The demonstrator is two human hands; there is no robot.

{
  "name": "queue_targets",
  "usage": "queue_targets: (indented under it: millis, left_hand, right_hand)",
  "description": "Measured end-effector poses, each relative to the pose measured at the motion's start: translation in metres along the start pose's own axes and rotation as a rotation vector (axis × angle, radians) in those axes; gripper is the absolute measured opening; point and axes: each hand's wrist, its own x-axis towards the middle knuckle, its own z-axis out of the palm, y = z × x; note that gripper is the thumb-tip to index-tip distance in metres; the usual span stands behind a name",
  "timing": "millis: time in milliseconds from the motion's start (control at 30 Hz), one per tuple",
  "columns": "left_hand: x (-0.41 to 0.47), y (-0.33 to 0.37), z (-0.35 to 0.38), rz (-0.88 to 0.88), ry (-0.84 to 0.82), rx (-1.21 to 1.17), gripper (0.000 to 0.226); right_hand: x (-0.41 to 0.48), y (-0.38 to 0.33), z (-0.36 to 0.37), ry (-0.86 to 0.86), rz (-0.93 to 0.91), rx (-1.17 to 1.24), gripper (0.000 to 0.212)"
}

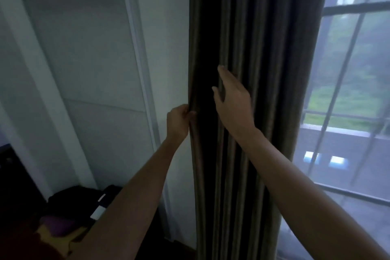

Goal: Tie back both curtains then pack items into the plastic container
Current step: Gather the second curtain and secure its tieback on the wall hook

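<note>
A dark brown pleated curtain (253, 27) hangs bunched in a column down the middle of the view, beside the window. My left hand (178, 121) pinches the curtain's left edge at about mid-height. My right hand (233, 101) lies flat against the folds a little higher and to the right, fingers spread and pointing up, not closed on the cloth. No tie-back band and no plastic container are in sight.
A white door (88, 65) in its frame fills the left wall. Dark bags and clothes (80, 202) are piled on the floor at the lower left. The barred window (354, 91) with a sheer curtain stands at the right.
</note>
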Motion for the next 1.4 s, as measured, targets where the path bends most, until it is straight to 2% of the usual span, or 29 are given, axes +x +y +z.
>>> queue_targets:
  millis: [67,167,200,233,333,467,633,767,867,1000,1167,1400]
  left_hand:
    - [-0.007,-0.018,0.0,-0.003,-0.059,-0.018,0.036]
    - [-0.021,-0.04,0.002,0.077,-0.084,0.018,0.082]
    - [-0.024,-0.045,0.002,0.091,-0.093,0.022,0.088]
    - [-0.026,-0.045,0.002,0.093,-0.105,0.022,0.084]
    - [-0.027,-0.049,-0.001,0.053,-0.115,0.02,0.043]
    - [-0.034,-0.066,0.0,-0.022,-0.13,-0.05,0.016]
    - [-0.051,-0.081,0.0,-0.11,-0.194,-0.193,0.012]
    - [-0.052,-0.081,-0.007,-0.172,-0.245,-0.275,0.026]
    - [-0.055,-0.072,-0.014,-0.254,-0.273,-0.364,0.017]
    - [-0.061,-0.065,-0.024,-0.336,-0.337,-0.464,0.012]
    - [-0.064,-0.064,-0.034,-0.504,-0.478,-0.582,0.026]
    - [-0.072,-0.059,-0.041,-0.612,-0.474,-0.672,0.019]
  right_hand:
    - [0.004,-0.001,0.012,0.002,-0.014,-0.133,0.055]
    - [0.004,0.002,0.025,-0.017,0.019,-0.311,0.068]
    - [0.001,0.004,0.03,-0.019,0.05,-0.349,0.074]
    - [-0.002,0.004,0.034,-0.008,0.085,-0.378,0.08]
    - [-0.02,0.005,0.048,0.028,0.187,-0.399,0.094]
    - [-0.062,0.009,0.064,-0.063,0.269,-0.347,0.091]
    - [-0.14,0.015,0.089,-0.211,0.334,-0.348,0.091]
    - [-0.184,0.013,0.096,-0.305,0.382,-0.366,0.09]
    - [-0.207,0.01,0.096,-0.388,0.417,-0.35,0.091]
    - [-0.225,0.002,0.099,-0.375,0.383,-0.406,0.096]
    - [-0.228,-0.017,0.106,-0.382,0.319,-0.403,0.097]
    - [-0.234,-0.037,0.116,-0.409,0.264,-0.398,0.103]
